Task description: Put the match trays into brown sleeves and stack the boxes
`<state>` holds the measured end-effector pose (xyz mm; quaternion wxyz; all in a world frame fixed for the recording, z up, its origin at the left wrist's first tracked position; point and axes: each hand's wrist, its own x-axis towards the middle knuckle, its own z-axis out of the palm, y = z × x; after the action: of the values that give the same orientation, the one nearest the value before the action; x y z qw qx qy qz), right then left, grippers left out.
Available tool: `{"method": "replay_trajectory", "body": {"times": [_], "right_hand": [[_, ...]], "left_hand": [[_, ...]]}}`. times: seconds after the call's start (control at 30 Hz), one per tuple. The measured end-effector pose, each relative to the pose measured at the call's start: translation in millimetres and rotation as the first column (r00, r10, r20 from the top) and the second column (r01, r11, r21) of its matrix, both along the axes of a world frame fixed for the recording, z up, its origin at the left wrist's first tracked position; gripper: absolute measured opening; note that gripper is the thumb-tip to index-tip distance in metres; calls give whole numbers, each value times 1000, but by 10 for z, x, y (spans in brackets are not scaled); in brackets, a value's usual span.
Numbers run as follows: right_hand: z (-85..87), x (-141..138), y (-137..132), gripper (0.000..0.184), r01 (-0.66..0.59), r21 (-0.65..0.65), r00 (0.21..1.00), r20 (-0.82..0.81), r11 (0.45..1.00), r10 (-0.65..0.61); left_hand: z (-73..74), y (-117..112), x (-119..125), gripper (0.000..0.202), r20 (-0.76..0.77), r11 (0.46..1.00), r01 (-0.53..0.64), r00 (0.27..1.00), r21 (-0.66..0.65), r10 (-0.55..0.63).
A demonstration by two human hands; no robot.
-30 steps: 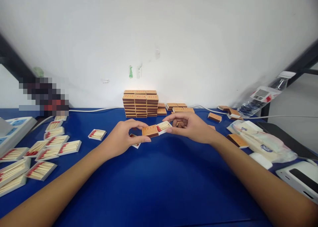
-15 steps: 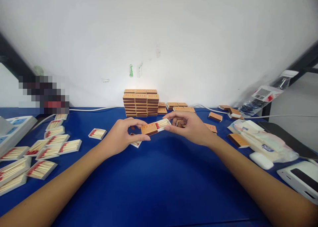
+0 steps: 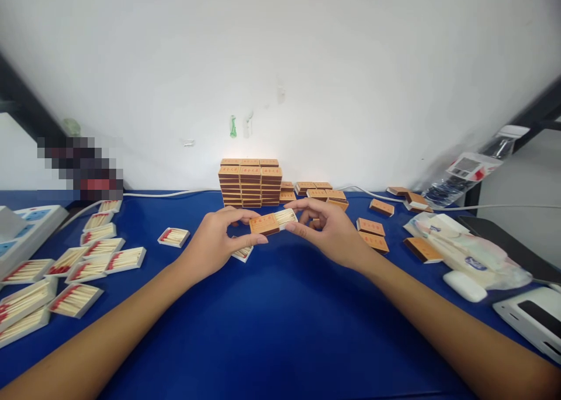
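Both hands hold one matchbox above the blue table [image 3: 272,318]. My left hand [image 3: 214,242] pinches the orange sleeve [image 3: 263,223] between thumb and fingers. My right hand [image 3: 326,228] pinches the white tray of matches [image 3: 284,216], which sticks out of the sleeve's right end by a short length. Under my left hand lies another open tray of matches [image 3: 242,252] on the table.
A stack of closed matchboxes [image 3: 249,183] stands at the wall, with loose orange sleeves [image 3: 371,234] to its right. Several open trays of red-tipped matches [image 3: 87,265] lie at the left beside a power strip [image 3: 21,236]. A tissue pack [image 3: 464,248] and white devices lie right.
The tray has slid further into the sleeve, so less of it shows. Both hands have drifted slightly up and together.
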<state>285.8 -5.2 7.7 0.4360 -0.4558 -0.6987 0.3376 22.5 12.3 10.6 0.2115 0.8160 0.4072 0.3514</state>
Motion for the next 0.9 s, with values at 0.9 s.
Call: {"method": "replay_trajectory", "body": {"times": [0.9], "right_hand": [[-20,-434,-486,93,-336,-271,850,-500,902,166]], "left_hand": [[-20,-118,74,42,147,959,-206,973,196,179]]}}
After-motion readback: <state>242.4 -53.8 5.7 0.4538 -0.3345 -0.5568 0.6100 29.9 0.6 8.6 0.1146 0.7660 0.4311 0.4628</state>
